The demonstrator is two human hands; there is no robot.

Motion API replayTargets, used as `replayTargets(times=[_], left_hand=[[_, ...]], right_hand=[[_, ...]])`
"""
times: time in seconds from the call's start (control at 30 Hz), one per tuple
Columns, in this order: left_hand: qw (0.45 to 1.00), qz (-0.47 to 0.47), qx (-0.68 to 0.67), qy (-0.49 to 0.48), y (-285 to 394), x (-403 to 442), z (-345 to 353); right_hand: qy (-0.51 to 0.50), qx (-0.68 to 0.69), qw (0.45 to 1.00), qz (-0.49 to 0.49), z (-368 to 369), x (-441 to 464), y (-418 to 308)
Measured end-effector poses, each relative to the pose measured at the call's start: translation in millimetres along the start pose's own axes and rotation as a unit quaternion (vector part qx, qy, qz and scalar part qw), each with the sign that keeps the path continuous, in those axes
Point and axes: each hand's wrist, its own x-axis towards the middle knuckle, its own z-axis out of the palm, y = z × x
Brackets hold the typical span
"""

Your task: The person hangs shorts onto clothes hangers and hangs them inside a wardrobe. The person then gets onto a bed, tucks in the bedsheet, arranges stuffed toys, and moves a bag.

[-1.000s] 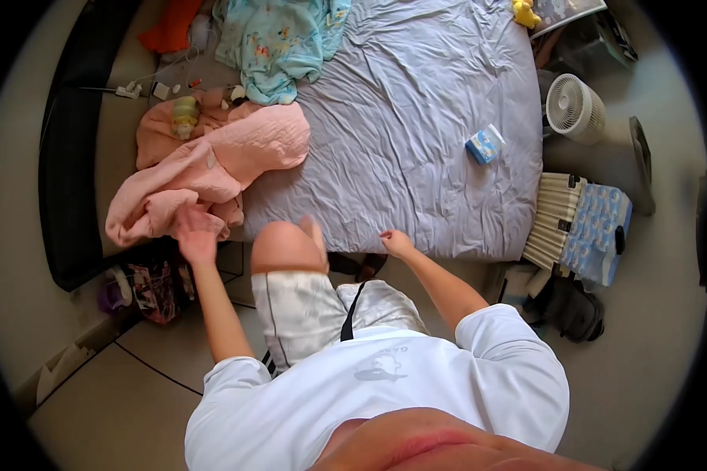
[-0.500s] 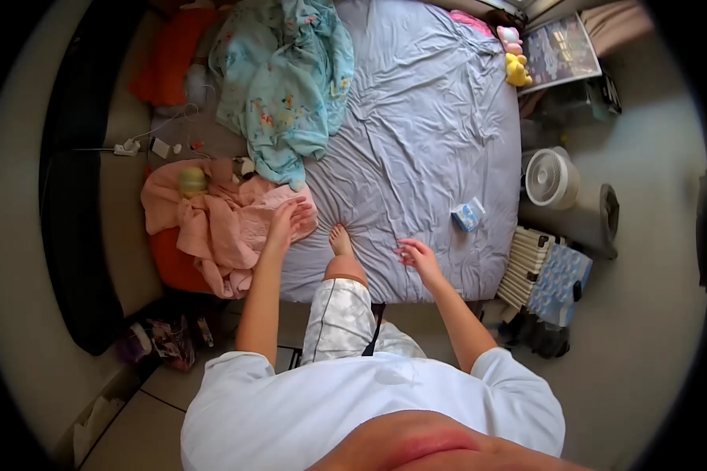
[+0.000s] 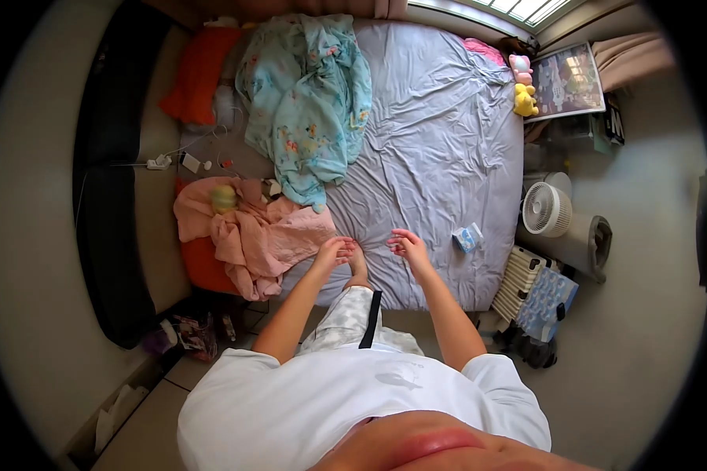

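My left hand is in front of my raised leg, close to the edge of a pink blanket. Its fingers are loosely bent and apart, with nothing in them. To the right, my right hand hangs over the grey bed sheet, fingers spread and holding nothing. A blue and white packet lies on the sheet to the right of that hand. Beyond my hands, a crumpled turquoise patterned quilt covers the upper left of the bed.
An orange pillow, a charger and cables lie at the headboard side. Plush toys sit at the far right corner. A white fan and a ribbed suitcase stand along the bed's right side.
Both hands have come nearer each other, the left moving right from over the pink blanket toward my leg. The camera view has shifted, showing more of the window at the top.
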Motion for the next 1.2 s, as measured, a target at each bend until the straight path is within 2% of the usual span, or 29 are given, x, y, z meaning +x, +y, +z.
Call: replayTargets(times=[0.13, 0.2, 0.23, 0.4, 0.57, 0.73, 0.77, 0.9, 0.97, 1.07, 1.2], left_hand=[[0.999, -0.020, 0.028, 0.028, -0.3, 12.6, -5.0], [0.997, -0.045, 0.043, 0.036, 4.7, 27.0, 5.9], [0.997, -0.049, 0.048, 0.033, 10.6, 30.8, 16.3], [0.997, -0.013, 0.068, -0.043, 47.5, 59.4, 111.8], [0.986, -0.026, 0.141, -0.084, 109.0, 81.3, 214.9], [0.982, -0.023, 0.161, -0.098, 184.0, 115.2, 296.7], [0.982, -0.018, 0.174, -0.076, 200.6, 119.4, 312.4], [0.989, -0.019, 0.144, 0.000, 254.0, 159.5, 348.0], [0.992, -0.015, 0.128, 0.007, 276.8, 173.7, 371.9], [0.993, 0.000, 0.115, 0.012, 312.0, 202.6, 407.4], [0.995, -0.007, 0.096, 0.034, 353.4, 256.7, 450.3]], right_hand=[[0.028, 0.032, 0.999, 0.023, -33.1, -23.7, 8.8], [0.109, 0.028, 0.991, 0.067, -60.7, -35.8, 15.2], [0.117, 0.040, 0.991, 0.053, -74.9, -45.0, 16.2], [0.225, 0.103, 0.969, 0.025, -130.8, -78.6, -30.8], [0.239, 0.130, 0.962, -0.020, -204.0, -67.5, -87.2], [0.235, 0.147, 0.961, -0.018, -283.9, -23.4, -161.7], [0.223, 0.139, 0.965, -0.015, -302.7, -8.9, -172.9], [0.214, 0.117, 0.969, 0.039, -376.1, 47.6, -210.6], [0.209, 0.088, 0.969, 0.098, -410.5, 72.0, -239.5], [0.209, 0.006, 0.975, 0.072, -461.1, 109.7, -288.2], [0.247, -0.008, 0.967, 0.065, -505.7, 141.0, -352.6]])
